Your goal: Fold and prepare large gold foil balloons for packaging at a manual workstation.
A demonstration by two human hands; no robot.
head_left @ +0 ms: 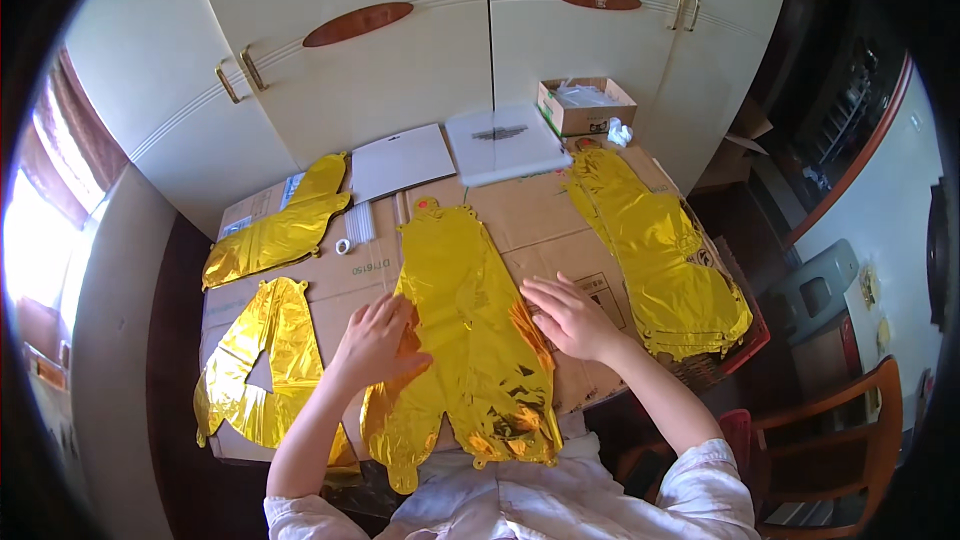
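A flat gold foil balloon (460,310) lies in front of me on the cardboard, its split lower end reaching the table's front edge. At its left edge rests my left hand (378,348), fingers stretched out over the foil. My right hand (572,320) is by the right edge, fingers extended and grasping nothing. Another flat gold balloon (660,250) lies at the right. On the left side are an A-shaped gold balloon (290,330) and, farther back, a long gold balloon (290,220).
Flattened cardboard (530,210) covers the table. At the back lie a white board (402,162) and a pale flat sheet (505,145). A small carton (590,118) holds clear plastic. A tape roll (343,246) sits near white straws (361,222). A wooden chair (880,420) stands right.
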